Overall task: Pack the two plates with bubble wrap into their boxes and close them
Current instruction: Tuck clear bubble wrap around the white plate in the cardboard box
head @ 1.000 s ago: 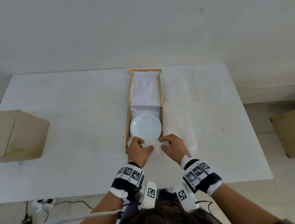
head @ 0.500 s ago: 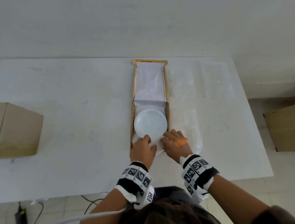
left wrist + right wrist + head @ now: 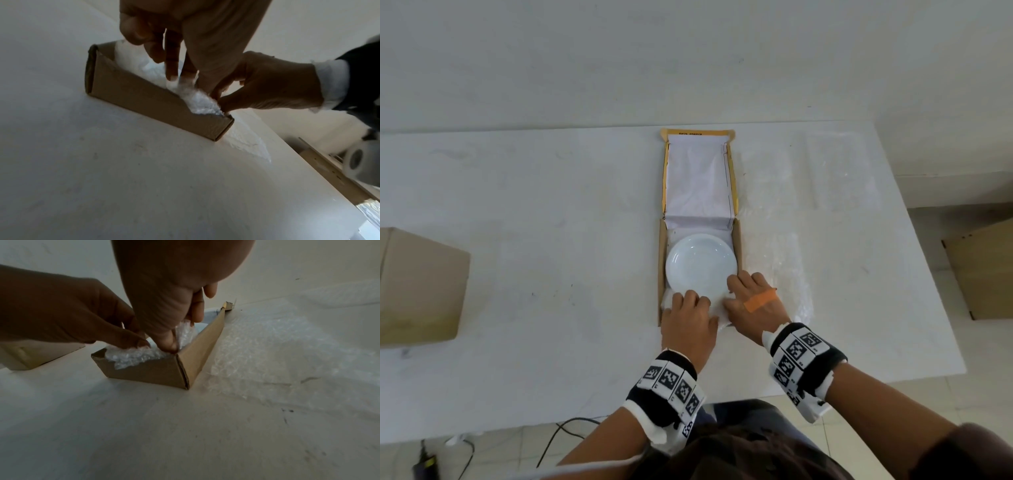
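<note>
A white plate (image 3: 700, 263) lies in an open cardboard box (image 3: 661, 260) whose paper-lined lid (image 3: 697, 178) is folded back flat on the table. Bubble wrap (image 3: 717, 310) lines the box and bunches up at its near end (image 3: 133, 356). My left hand (image 3: 690, 299) presses straight fingers (image 3: 171, 71) down onto that bunched wrap beside the plate's near rim. At the near right corner, my right hand (image 3: 739, 291) pinches a fold of the wrap (image 3: 185, 332) between thumb and fingers. Only one plate is in view.
A loose sheet of bubble wrap (image 3: 787, 260) lies on the white table (image 3: 551, 240) right of the box. A closed cardboard box (image 3: 417, 287) stands at the table's left edge. Another carton (image 3: 983, 270) sits on the floor beyond the right edge.
Both hands have moved forward from the box's near edge into its near end, pushing the bunched bubble wrap down toward the plate's rim.
</note>
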`<state>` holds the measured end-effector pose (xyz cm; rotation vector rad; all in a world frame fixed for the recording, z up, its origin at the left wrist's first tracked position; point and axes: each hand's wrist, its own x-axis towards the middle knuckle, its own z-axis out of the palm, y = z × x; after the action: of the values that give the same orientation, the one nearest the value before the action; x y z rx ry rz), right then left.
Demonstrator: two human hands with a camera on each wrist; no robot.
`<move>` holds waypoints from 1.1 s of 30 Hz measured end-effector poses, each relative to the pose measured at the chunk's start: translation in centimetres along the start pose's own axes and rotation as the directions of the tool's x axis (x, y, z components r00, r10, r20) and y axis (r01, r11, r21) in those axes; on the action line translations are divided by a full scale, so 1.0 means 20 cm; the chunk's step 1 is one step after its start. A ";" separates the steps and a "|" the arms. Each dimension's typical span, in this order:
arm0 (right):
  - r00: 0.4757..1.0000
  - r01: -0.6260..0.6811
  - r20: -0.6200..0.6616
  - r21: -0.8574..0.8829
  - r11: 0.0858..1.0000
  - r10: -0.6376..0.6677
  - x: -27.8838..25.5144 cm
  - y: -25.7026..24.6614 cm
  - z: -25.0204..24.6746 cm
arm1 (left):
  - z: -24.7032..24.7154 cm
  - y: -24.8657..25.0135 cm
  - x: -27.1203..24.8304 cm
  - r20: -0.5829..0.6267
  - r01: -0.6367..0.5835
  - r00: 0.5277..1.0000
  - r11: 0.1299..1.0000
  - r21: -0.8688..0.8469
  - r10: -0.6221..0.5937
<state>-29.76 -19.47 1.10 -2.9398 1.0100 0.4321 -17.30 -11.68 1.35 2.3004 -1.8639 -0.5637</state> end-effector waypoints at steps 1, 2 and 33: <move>1.000 0.011 0.001 -0.009 1.000 -0.011 0.00 0.00 -0.01 | 0.01 0.01 -0.01 -0.023 -0.057 0.998 0.998 0.021 0.058; 1.000 0.022 0.005 -0.019 1.000 -0.022 0.00 0.00 -0.01 | 0.02 0.01 -0.01 -0.037 -0.106 0.994 0.994 0.042 0.107; 0.992 -0.052 -0.121 -0.048 0.997 0.046 -0.17 -0.02 0.08 | 0.13 -0.09 -0.08 -0.196 -0.340 0.928 0.935 -0.100 0.316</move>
<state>-32.46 -17.02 0.40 -3.0239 1.1025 0.2890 -16.87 -9.39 -1.40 1.8329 -1.9977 -0.4064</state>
